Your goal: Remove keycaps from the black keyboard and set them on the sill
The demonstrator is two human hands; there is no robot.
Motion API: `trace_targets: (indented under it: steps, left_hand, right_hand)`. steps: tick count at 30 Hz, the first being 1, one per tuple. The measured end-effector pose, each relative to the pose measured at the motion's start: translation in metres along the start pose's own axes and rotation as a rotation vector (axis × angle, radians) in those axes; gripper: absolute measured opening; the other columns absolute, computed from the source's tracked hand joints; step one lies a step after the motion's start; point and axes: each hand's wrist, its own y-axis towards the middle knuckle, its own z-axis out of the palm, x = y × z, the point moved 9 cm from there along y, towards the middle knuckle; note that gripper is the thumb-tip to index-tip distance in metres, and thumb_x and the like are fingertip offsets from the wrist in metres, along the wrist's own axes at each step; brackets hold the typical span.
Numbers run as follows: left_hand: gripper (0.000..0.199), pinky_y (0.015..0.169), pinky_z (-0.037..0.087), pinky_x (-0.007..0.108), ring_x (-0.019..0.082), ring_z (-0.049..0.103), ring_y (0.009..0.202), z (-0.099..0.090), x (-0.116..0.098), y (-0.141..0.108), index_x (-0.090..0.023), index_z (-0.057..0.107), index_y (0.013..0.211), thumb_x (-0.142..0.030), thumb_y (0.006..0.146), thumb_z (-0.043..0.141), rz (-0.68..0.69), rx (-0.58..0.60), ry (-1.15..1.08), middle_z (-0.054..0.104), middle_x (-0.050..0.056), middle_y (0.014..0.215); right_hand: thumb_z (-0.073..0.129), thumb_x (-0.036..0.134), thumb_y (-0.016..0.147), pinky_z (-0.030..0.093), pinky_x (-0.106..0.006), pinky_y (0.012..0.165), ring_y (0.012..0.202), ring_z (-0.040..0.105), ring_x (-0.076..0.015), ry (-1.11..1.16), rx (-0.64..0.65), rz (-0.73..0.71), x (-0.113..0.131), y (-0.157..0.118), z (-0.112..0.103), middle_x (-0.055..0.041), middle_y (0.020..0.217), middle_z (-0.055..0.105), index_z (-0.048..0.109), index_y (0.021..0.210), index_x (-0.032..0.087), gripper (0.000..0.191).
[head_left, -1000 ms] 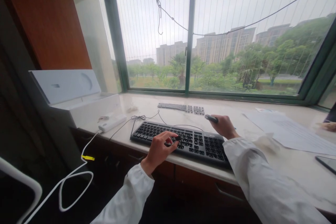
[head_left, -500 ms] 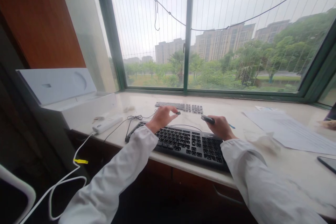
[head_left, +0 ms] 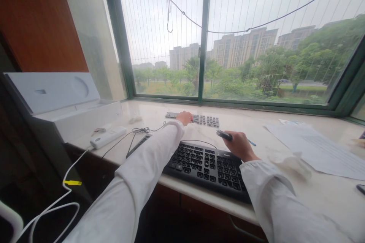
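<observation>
L hand (head_left: 184, 117) reaches over the black keyboard (head_left: 199, 161) onto the rows of loose keys (head_left: 199, 119); can't tell if it's open or closed. R hand (head_left: 238, 145) is closed round a dark tool (head_left: 224, 134), resting by the keyboard's far edge.

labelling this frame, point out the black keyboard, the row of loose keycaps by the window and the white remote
black keyboard (head_left: 209, 165), head view, middle of the key field
row of loose keycaps (head_left: 207, 120), head view, right part of the row
white remote (head_left: 107, 137), head view, middle of its top face

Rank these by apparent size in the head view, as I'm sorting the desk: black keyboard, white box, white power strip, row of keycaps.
1. white box
2. black keyboard
3. row of keycaps, farther off, so unsure
4. white power strip
</observation>
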Motion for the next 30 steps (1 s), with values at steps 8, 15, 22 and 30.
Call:
trace_targets:
  steps: [8, 15, 22, 30]
  left_hand:
    - [0.022, 0.085, 0.05, 0.028, 0.019, 0.07, 0.082, 0.014, -0.002, 0.015, -0.023, 0.074, 0.103, -0.027, 0.082, 0.066, -0.023, 0.027, 0.022, 0.074, 0.007, 0.088]
    - [0.022, 0.085, 0.051, 0.028, 0.018, 0.07, 0.08, 0.023, -0.006, 0.021, -0.021, 0.073, 0.104, -0.023, 0.083, 0.065, -0.035, 0.023, 0.037, 0.074, 0.008, 0.084]
    - [0.031, 0.088, 0.05, 0.029, 0.019, 0.069, 0.092, 0.024, -0.007, 0.026, -0.023, 0.067, 0.115, -0.02, 0.085, 0.062, -0.026, -0.01, 0.069, 0.073, 0.009, 0.1]
    - [0.023, 0.09, 0.048, 0.031, 0.023, 0.065, 0.103, 0.024, -0.012, 0.024, -0.023, 0.072, 0.103, -0.032, 0.082, 0.067, 0.02, -0.031, 0.116, 0.07, 0.01, 0.108]
  right_hand:
    - [0.047, 0.032, 0.088, 0.034, -0.027, 0.06, 0.065, 0.066, -0.0218, -0.02, 0.028, 0.008, 0.0, 0.0, 0.003, -0.0069, 0.067, 0.071, 0.065, 0.063, 0.023, 0.032]
    - [0.047, 0.034, 0.089, 0.034, -0.027, 0.06, 0.064, 0.066, -0.0208, 0.004, 0.037, -0.005, 0.002, 0.0, 0.003, -0.0065, 0.068, 0.072, 0.066, 0.065, 0.023, 0.032]
    - [0.048, 0.028, 0.085, 0.036, -0.027, 0.06, 0.063, 0.065, -0.0203, 0.023, 0.041, -0.001, 0.004, 0.0, 0.001, -0.0049, 0.067, 0.071, 0.067, 0.066, 0.024, 0.027]
    - [0.049, 0.027, 0.085, 0.036, -0.027, 0.062, 0.064, 0.065, -0.0199, 0.015, 0.042, 0.0, 0.006, 0.001, 0.001, -0.0048, 0.07, 0.072, 0.068, 0.068, 0.023, 0.026]
